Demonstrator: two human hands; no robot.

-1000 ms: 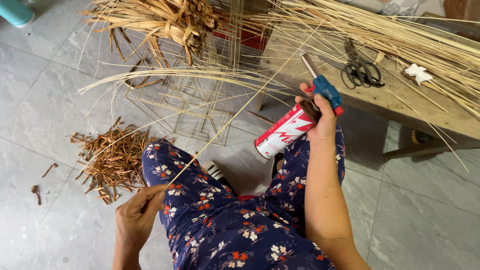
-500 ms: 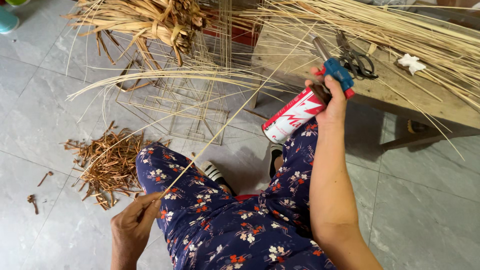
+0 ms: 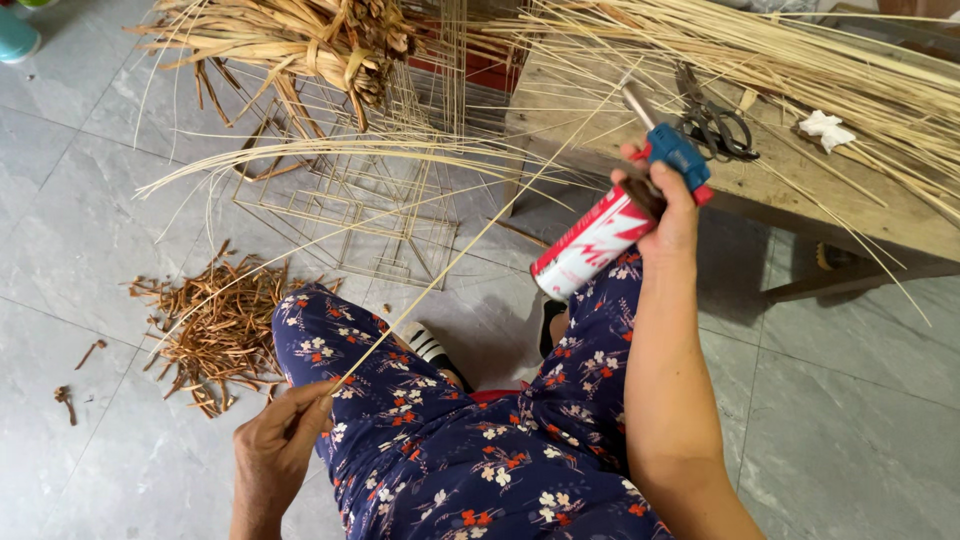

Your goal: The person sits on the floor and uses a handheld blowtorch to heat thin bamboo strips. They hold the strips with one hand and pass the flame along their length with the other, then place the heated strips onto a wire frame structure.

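Observation:
My left hand [image 3: 280,445] pinches the near end of a long thin pale bamboo strip [image 3: 470,242] over my lap. The strip runs up and to the right toward the bench. My right hand [image 3: 668,200] is raised and grips a gas torch: a red and white can [image 3: 590,245] with a blue head and a metal nozzle [image 3: 672,145] that points up toward the strip's far end. I am seated, in dark blue flowered trousers [image 3: 470,460].
A wooden bench [image 3: 800,185] at the upper right carries many long bamboo strips, black scissors [image 3: 712,120] and a white crumpled scrap [image 3: 825,130]. A wire frame [image 3: 370,215] and a bundle of dried leaves [image 3: 300,40] lie ahead. Brown shavings [image 3: 215,330] are piled on the grey tiled floor at the left.
My right hand has lifted the torch up and to the right, toward the bench. My left hand has kept its pinch on the strip near my lap.

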